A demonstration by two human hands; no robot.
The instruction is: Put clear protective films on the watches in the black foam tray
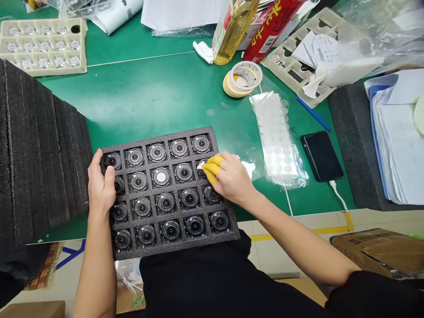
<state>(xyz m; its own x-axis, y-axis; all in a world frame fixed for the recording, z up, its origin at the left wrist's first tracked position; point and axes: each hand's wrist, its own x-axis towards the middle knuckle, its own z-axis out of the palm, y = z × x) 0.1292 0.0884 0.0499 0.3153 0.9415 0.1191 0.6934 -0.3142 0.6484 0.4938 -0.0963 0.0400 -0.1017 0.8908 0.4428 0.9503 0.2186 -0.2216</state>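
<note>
Left hand (101,190) grasps foam tray (155,248), right hand (232,174) works in its right column

At the left, a stack of black foam slabs (43,145) stands near, with a beige tray (83,48) of round metallic parts far behind. The left hand grips the foam tray's left edge, thumb on top. The foam tray, slightly tilted, lies at the near edge of the green tabletop (149,97), holding round black watch backs (189,198) in four rows of five; a pale disc (161,177) sits on the middle one, second row from far. The right hand, in yellow finger cots (210,168), pinches a small white piece (200,165) over the rightmost watch back of that row. Farther right lie tape rolls (229,88), a sticker sheet (274,128) and a smartphone (322,156).
</note>
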